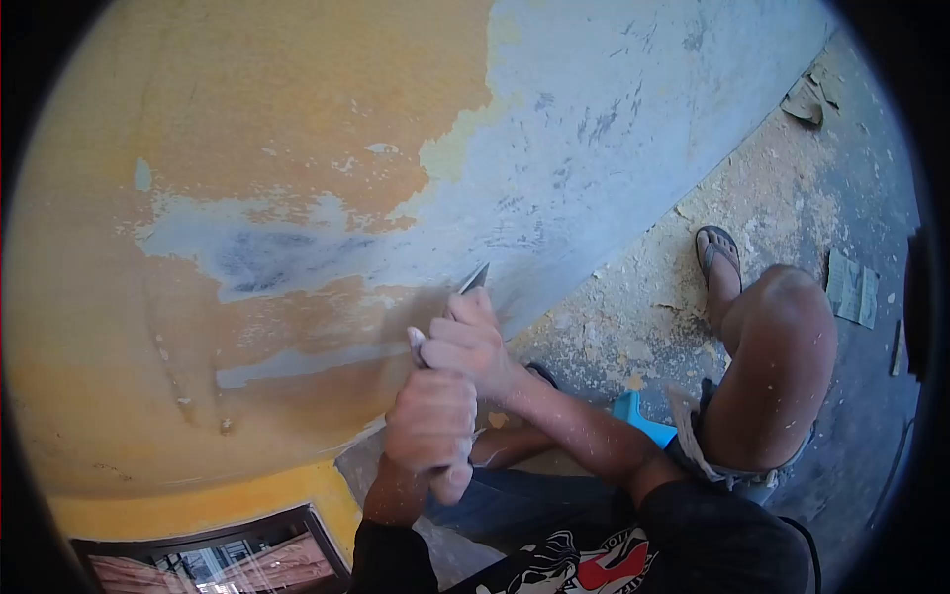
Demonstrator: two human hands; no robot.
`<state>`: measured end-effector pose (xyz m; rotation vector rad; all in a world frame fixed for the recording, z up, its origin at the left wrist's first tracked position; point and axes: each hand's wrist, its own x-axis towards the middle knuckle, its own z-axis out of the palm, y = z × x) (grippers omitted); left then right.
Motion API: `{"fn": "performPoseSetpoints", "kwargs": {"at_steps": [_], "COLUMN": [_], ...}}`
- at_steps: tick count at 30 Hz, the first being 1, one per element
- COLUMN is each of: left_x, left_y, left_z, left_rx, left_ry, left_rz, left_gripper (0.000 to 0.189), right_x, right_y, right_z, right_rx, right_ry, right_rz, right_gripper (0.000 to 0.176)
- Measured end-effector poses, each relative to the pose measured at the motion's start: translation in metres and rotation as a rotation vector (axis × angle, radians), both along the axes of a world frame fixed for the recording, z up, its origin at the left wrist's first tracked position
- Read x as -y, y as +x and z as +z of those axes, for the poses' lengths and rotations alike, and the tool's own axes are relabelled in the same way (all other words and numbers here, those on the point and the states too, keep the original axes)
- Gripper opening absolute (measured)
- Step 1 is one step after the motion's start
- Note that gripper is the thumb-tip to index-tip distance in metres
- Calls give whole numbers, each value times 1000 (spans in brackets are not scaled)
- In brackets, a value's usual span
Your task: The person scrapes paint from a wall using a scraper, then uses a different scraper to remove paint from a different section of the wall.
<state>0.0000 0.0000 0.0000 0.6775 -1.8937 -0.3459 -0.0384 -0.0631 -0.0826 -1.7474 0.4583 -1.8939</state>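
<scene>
1. Covering most of the view, the wall (297, 119) is orange-yellow paint with big bare grey patches.
2. Floor (633, 307) along the wall's base is littered with yellow flakes and dust. A sandalled foot (717, 252) is planted there, knee bent.
3. Left hand (430, 426) is a closed fist low on the scraper's handle, which is hidden inside it.
4. Right hand (470, 342) is clamped just above the left, right behind the blade.
5. Scraper (475, 277): only the grey blade tip shows, pressed against the wall where the grey patch meets orange paint.
</scene>
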Motion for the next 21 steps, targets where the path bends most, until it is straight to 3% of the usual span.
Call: {"fn": "performPoseSetpoints", "kwargs": {"at_steps": [2, 3, 5, 6, 7, 9, 10, 11, 13, 14, 17, 21], "left_x": [1, -3, 24, 23, 23, 15, 19, 17, 27, 23, 26, 18], "left_y": [-2, 10, 28, 2, -2, 3, -4, 1, 2, -12, -4, -9], "left_z": [-19, 2, -17, -21, -15, 0, -22, -22, -10, -9, -6, 3], "left_rx": [-102, -47, -32, -20, -37, 96, -91, -88, 59, 44, 111, 88], "left_ry": [-40, 32, 191, 38, 34, 126, -80, -76, 183, 47, 111, 93], "left_rz": [186, 195, -58, 69, 55, -189, 68, 78, -70, -16, -200, -143], "left_gripper": [29, 29, 28, 30, 30, 39, 30, 30, 28, 28, 26, 28], "right_x": [8, -5, 6, 7, 10, 6, 10, 6, 8, 2, 8, 4], "right_y": [-2, 9, 14, 5, -2, -10, -1, 1, 1, -1, -6, -6], "right_z": [-12, 3, -16, -20, -16, -6, -15, -16, -17, -19, -13, -4], "right_rx": [-53, -7, -3, 11, -6, 13, -8, -6, 40, 45, 123, 127], "right_ry": [-49, 30, 166, 103, 98, 8, 33, 38, 126, 129, 72, 95], "right_rz": [-79, -72, -48, -134, -148, -69, -106, -97, -142, -129, -60, -60], "right_gripper": [20, 20, 22, 23, 23, 24, 28, 28, 31, 33, 33, 32]}}
